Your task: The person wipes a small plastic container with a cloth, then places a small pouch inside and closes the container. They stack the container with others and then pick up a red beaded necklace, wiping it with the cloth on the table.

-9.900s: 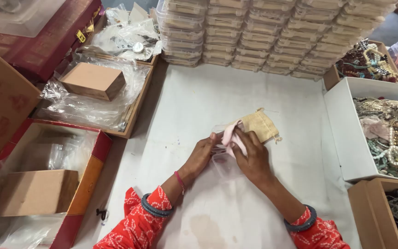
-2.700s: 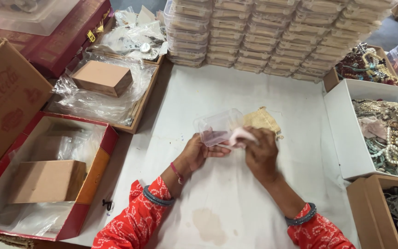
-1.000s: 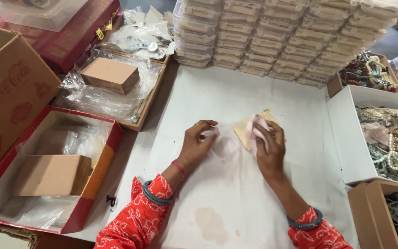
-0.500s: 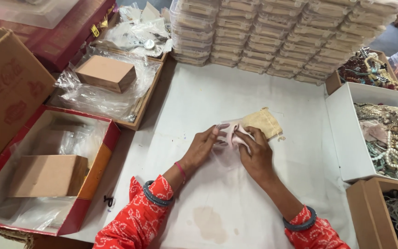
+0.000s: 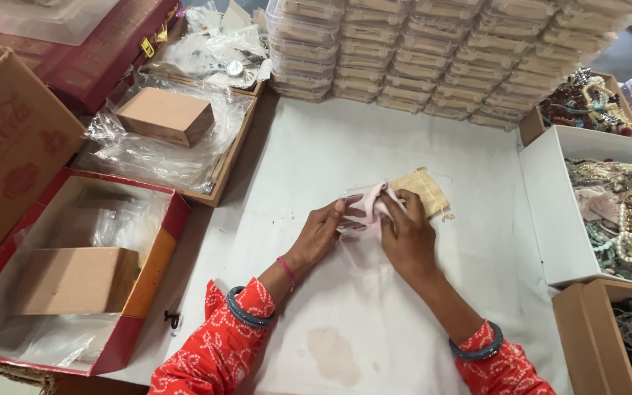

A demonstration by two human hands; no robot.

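At right, white box [image 5: 550, 219] of bead necklaces [image 5: 623, 219] (tangled), stacked clear cases [image 5: 433, 51]

Both hands [image 5: 363, 230] pinch what seems a pink pouch [image 5: 376, 204].

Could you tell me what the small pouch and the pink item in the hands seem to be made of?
The pouch looks like coarse tan jute or burlap: matte, visibly woven. The pink item looks like soft cloth, crumpled between the left hand and right hand, seemingly inside thin clear plastic.

Crumpled pink cloth [image 5: 379, 201] on clear plastic box [image 5: 356, 212], beside tan pouch [image 5: 422, 192].
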